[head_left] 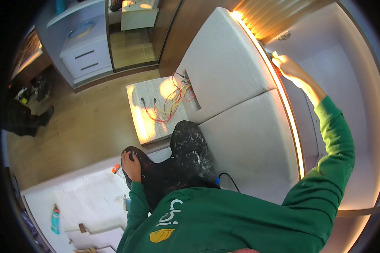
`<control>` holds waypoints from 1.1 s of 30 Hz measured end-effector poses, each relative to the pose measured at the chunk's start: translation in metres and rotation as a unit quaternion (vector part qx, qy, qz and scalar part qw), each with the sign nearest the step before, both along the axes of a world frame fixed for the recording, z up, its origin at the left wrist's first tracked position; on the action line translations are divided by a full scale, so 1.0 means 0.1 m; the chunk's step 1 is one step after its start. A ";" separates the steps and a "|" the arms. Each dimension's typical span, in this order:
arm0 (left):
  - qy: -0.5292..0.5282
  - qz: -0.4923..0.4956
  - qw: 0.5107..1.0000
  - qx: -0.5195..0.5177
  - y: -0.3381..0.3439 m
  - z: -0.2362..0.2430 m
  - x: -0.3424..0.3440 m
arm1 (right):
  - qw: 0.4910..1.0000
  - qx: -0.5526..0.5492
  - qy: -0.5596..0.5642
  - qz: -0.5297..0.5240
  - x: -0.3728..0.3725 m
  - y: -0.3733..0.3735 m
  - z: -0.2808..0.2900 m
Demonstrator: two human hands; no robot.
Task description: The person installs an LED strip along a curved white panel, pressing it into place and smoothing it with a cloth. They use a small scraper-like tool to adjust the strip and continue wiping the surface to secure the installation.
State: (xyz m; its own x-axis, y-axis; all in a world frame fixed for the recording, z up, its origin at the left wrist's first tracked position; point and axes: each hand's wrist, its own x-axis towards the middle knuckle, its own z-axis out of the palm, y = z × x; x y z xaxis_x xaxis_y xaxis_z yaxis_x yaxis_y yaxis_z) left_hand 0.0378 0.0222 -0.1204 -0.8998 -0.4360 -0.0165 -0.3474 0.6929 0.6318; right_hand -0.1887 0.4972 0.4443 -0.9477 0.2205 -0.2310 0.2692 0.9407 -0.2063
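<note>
My right hand [288,67] reaches to the glowing light strip [289,116] along the top edge of the grey upholstered panel [223,59], beside a white recessed niche [346,105]. Its fingers are curled at the strip's inner side; what they grip is too small to make out. My left hand [131,165] rests on my paint-marked dark trouser leg, fingers loosely spread, holding nothing. Red and yellow wires [169,110] hang from an opening in the panel over a small pale platform [137,101]. A black cable [232,179] with a blue tip lies by my hip.
Another person's dark-clad leg [29,120] is on the wood-look floor [71,152] at left. Behind are a white drawer unit [86,46] and a mirror [133,48]. A white board [93,198] holds a teal tube [55,220] and an orange-capped item [115,168].
</note>
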 end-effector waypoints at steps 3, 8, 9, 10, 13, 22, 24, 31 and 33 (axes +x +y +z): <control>0.008 0.001 1.000 0.001 0.02 0.01 -0.02 | 0.997 0.057 0.055 0.021 -0.19 -0.03 -0.02; 0.025 0.002 1.000 0.019 0.01 0.04 -0.01 | 0.994 0.046 0.082 0.050 -0.31 0.03 -0.10; 0.027 0.001 0.999 0.019 0.00 0.04 -0.01 | 0.995 0.047 0.060 0.062 -0.18 0.08 -0.10; 0.022 -0.006 1.000 0.018 -0.01 0.03 -0.01 | 0.997 0.057 0.028 0.047 -0.01 0.15 -0.05; 0.014 -0.023 1.000 0.001 -0.04 -0.03 -0.02 | 0.994 0.059 0.070 0.056 0.83 0.29 -0.05; 0.037 -0.047 0.998 0.014 -0.07 -0.13 -0.02 | 0.996 0.055 0.009 -0.076 3.12 0.21 0.15; 0.028 -0.049 0.998 0.021 -0.07 -0.10 -0.03 | 0.998 0.026 0.020 -0.063 2.96 0.20 0.09; 0.014 -0.042 0.999 0.011 -0.07 -0.05 -0.02 | 0.995 0.084 0.047 0.028 0.87 0.14 -0.07; 0.010 -0.027 0.999 0.021 -0.07 -0.05 -0.01 | 0.992 0.040 0.113 0.032 0.83 0.19 -0.18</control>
